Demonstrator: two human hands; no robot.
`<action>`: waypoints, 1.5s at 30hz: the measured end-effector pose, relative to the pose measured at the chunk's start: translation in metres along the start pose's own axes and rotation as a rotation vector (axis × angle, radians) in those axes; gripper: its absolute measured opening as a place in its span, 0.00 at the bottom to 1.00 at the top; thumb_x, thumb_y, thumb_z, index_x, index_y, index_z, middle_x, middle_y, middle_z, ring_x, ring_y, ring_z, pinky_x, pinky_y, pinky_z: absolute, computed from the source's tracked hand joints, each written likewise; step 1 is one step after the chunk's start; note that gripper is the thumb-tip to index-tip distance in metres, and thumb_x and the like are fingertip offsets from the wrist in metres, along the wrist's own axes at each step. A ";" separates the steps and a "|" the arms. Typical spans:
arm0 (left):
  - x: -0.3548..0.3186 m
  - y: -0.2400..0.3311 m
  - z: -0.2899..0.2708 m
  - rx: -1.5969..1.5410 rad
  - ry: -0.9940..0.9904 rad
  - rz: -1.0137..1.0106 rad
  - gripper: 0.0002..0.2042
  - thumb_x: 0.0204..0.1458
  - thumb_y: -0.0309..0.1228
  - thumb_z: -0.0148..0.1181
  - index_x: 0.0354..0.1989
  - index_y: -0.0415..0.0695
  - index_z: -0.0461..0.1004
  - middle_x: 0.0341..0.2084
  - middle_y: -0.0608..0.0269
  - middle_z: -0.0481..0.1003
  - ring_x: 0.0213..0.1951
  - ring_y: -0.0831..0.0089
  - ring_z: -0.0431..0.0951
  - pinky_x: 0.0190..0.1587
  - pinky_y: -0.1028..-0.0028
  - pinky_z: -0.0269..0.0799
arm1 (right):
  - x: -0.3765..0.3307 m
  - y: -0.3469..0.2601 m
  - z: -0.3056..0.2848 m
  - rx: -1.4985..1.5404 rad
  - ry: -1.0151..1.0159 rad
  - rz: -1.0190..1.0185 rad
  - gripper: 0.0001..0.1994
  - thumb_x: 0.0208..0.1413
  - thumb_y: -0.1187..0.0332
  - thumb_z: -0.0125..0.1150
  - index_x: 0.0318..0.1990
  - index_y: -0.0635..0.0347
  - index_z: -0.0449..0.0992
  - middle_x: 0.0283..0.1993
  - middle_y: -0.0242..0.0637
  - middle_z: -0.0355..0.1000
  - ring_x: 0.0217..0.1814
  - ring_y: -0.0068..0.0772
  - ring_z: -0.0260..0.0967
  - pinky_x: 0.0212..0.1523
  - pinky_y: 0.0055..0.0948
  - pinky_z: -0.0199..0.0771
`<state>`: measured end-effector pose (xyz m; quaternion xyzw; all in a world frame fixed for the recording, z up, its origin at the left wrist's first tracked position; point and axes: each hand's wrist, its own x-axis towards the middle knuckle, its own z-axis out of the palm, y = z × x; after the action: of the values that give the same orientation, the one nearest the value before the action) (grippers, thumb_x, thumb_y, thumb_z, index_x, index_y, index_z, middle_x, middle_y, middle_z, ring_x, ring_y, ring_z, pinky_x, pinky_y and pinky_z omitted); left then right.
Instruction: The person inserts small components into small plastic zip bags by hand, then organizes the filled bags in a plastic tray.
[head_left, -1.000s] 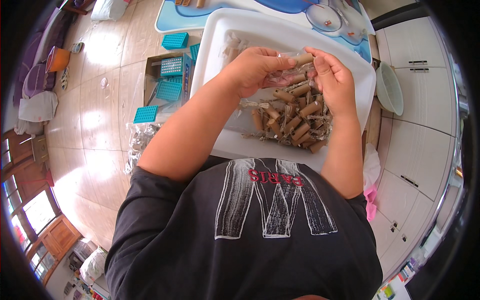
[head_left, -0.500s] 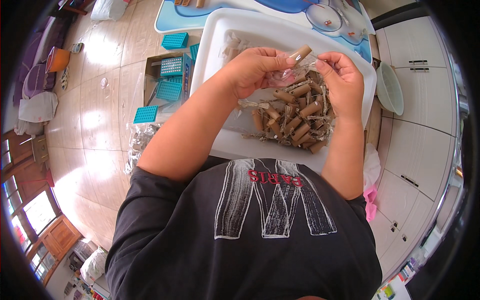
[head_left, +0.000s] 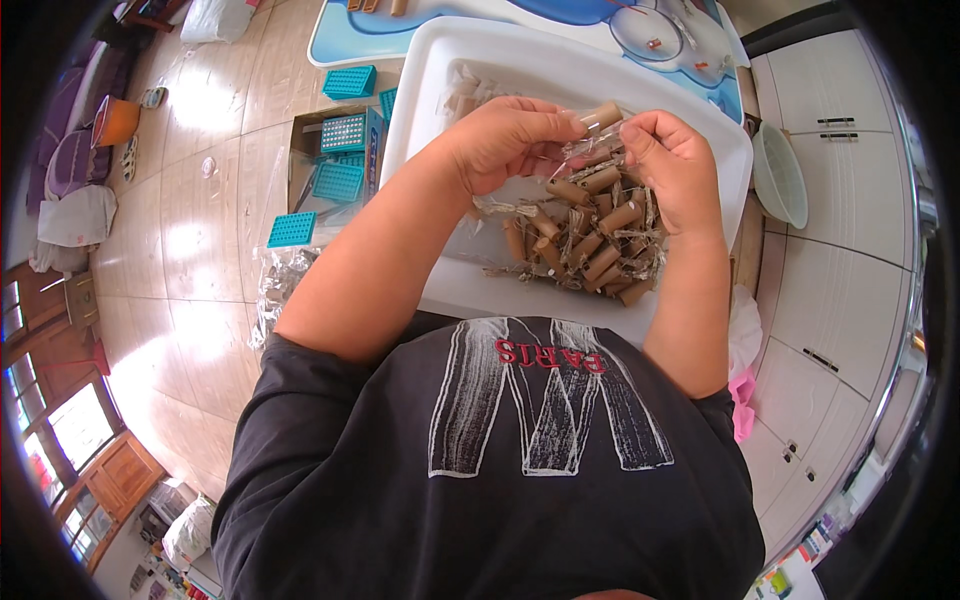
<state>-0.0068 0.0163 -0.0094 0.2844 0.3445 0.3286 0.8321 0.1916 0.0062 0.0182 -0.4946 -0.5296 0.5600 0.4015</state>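
- Over the white tray [head_left: 440, 110], both hands are meeting just above a heap of small brown tubes [head_left: 585, 245].
- The left hand [head_left: 505, 140] is curling its fingers and pinching one brown tube [head_left: 603, 116] at its fingertips; the tube is sticking out toward the right hand, tilted, above the tray.
- The right hand [head_left: 680, 165] is gripping a bit of clear crinkly wrapper [head_left: 580, 152] between thumb and fingers, just beside the held tube and touching the left hand's fingertips.
- The heap of tubes is lying in the near right part of the tray, mixed with scraps of clear wrapper, directly under the right hand.
- A few more wrapped pieces are lying at the tray's far side, well apart from the heap.
- On the floor to the person's left, a cardboard box [head_left: 335, 150] is holding teal gridded trays, and one teal tray [head_left: 292, 229] is lying loose beside it.
- A pale bowl [head_left: 780, 175] is sitting to the right of the tray.
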 end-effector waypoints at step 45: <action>0.006 -0.007 0.006 0.040 0.174 0.168 0.08 0.48 0.31 0.59 0.34 0.42 0.73 0.29 0.67 0.74 0.30 0.80 0.73 0.32 0.79 0.70 | 0.000 0.007 0.015 0.002 0.109 -0.087 0.07 0.50 0.71 0.58 0.36 0.64 0.74 0.25 0.24 0.67 0.25 0.12 0.58 0.27 0.11 0.59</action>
<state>0.0037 0.0154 -0.0128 0.2990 0.3969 0.4138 0.7628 0.1776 0.0028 0.0110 -0.5006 -0.5272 0.5150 0.4542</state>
